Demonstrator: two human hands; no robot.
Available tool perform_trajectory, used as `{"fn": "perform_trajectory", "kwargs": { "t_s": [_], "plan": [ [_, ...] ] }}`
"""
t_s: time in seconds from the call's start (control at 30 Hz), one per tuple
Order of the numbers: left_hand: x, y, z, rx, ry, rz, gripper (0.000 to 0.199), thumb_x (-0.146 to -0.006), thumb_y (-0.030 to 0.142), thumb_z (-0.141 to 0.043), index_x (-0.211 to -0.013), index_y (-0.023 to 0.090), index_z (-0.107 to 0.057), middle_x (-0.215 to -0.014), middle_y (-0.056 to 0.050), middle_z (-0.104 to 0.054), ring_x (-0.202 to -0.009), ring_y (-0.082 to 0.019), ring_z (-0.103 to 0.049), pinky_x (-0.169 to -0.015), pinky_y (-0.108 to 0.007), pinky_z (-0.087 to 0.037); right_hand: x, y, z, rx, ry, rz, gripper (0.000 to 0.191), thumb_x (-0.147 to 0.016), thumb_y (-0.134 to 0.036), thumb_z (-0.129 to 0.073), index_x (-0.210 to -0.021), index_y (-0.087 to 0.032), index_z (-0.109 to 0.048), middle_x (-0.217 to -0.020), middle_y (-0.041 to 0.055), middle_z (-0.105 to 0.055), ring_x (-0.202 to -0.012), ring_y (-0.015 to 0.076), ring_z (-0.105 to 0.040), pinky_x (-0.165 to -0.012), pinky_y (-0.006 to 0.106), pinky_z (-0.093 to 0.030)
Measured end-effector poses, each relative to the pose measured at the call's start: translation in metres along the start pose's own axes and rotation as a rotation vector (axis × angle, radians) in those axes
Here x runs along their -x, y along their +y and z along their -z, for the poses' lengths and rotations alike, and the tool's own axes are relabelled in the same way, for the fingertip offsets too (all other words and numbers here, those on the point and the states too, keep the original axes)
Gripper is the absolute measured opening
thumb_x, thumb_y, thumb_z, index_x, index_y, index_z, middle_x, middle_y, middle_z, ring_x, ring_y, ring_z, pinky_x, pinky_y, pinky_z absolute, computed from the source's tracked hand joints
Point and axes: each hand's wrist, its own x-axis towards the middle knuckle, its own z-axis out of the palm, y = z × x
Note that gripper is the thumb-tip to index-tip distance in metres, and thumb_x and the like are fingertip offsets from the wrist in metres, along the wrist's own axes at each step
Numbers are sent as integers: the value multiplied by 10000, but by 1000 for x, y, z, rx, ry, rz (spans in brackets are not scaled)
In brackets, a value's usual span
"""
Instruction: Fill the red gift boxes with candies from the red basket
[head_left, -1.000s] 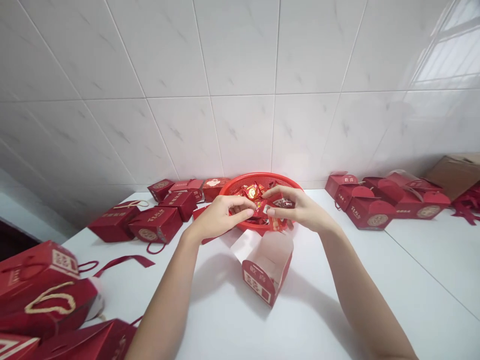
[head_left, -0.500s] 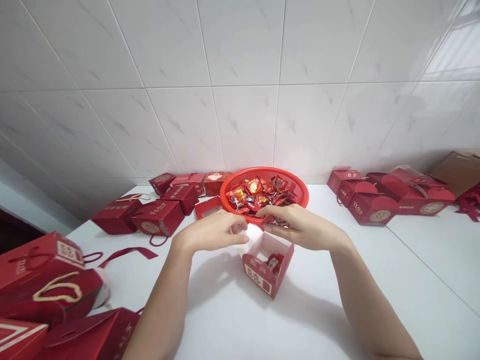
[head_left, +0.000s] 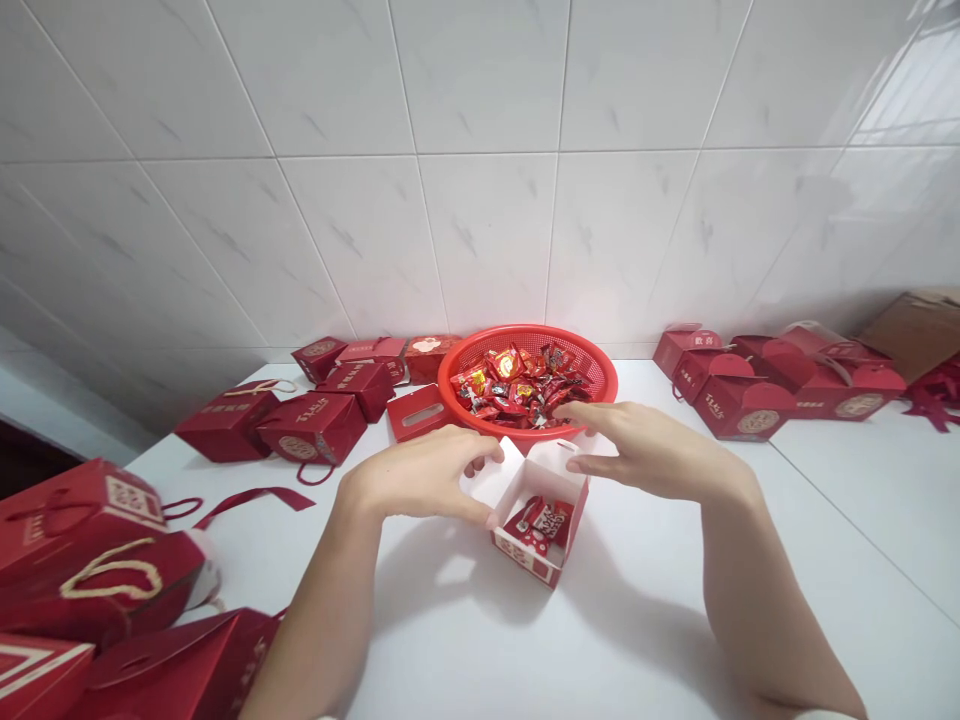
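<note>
A small red paper gift box (head_left: 529, 566) with a white inside stands with its lid flaps raised on the white table. Red-wrapped candies (head_left: 541, 524) lie on its bottom. At its left side is my left hand (head_left: 427, 475), thumb at the front left corner and fingertips curled against the raised flap, holding the box. My right hand (head_left: 645, 450) is open, thumb close to the box's right flap and fingers stretched over the near rim of a red plastic basket (head_left: 611, 385). Wrapped candies (head_left: 517, 385) are heaped in that basket. No candy shows in my right hand.
Closed red gift boxes (head_left: 315, 425) stand at the back left, and larger ones (head_left: 67, 520) sit at the front left. More red boxes (head_left: 750, 400) are grouped at the right, beside a cardboard box (head_left: 915, 330). A tiled wall (head_left: 487, 240) rises behind the table.
My right hand has moved away from the box opening to the right, its fingers now spread. The box has tipped so its inside and candies show more. My left thumb has come down onto its corner.
</note>
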Motion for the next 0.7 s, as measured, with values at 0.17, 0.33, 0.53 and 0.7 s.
{"fn": "perform_trajectory", "kwargs": {
  "t_s": [0.17,0.33,0.53,0.7],
  "plan": [
    [1,1,-2,-14,-20,-43,647,-687,477,-722,-1286,272,-589,-1218,-43,-644,-1133,-285,-565,-804,-288,-466,12,5,-5,2,-117,-38,513,-837,-389,-673,-1331,-304,-564,-1095,71,-714,-925,273,-674,-752,338,-495],
    [0,0,-1,-19,-15,-75,685,-696,472,-720,-1325,245,-571,-1225,-59,-642,-1140,-287,-567,-835,-301,-469,15,1,-8,-52,-151,-16,592,-869,-450,-632,-1427,-320,-486,-1144,75,-699,-941,270,-670,-783,347,-490],
    [3,4,-4,-30,-14,-139,587,-746,411,-722,-1296,256,-587,-1275,-35,-632,-1164,-275,-562,-866,-300,-464,8,-7,-16,50,-164,-130,565,-892,-457,-606,-1405,-261,-475,-988,82,-705,-854,276,-662,-680,326,-452],
    [-2,13,-7,-27,-112,-306,392,-799,391,-729,-1164,265,-661,-1167,-1,-692,-1056,-234,-620,-849,-279,-457,3,-16,-22,123,-189,-124,520,-844,-330,-651,-1327,-212,-499,-903,62,-686,-774,252,-642,-611,298,-387]
  ]
}}
